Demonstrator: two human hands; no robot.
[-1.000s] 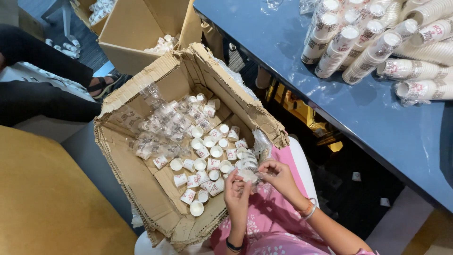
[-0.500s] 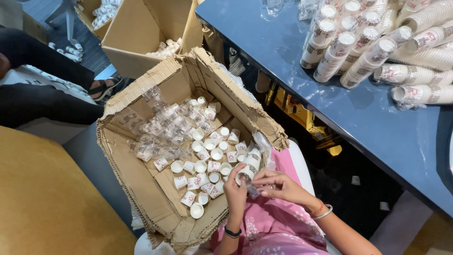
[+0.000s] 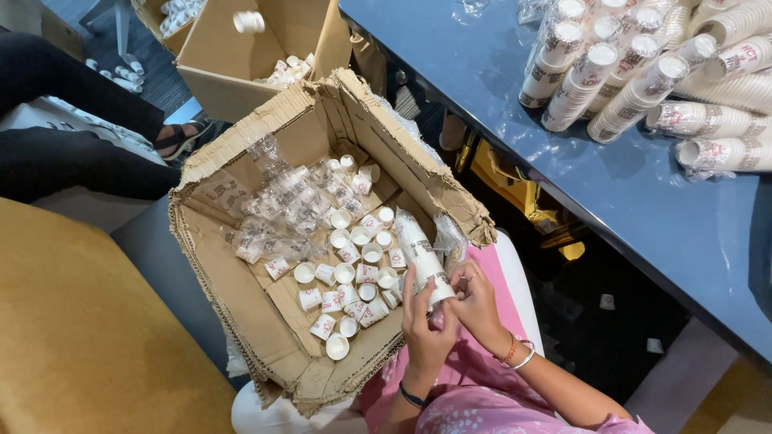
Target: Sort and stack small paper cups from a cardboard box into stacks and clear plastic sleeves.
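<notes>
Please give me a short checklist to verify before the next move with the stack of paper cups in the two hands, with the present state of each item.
1. Both hands on the stack of cups: ok. The left hand and the right hand both grip its lower end.
2. Stack in one piece: ok, the cups sit nested in a clear wrap.
3. Wrap open at the lower end: cannot tell, the fingers hide it.
4. Stack position: ok, its upper part leans over the open cardboard box beside the loose cups.
5. Free space on the blue table: ok, the near part is bare; other cup stacks lie further right.
</notes>
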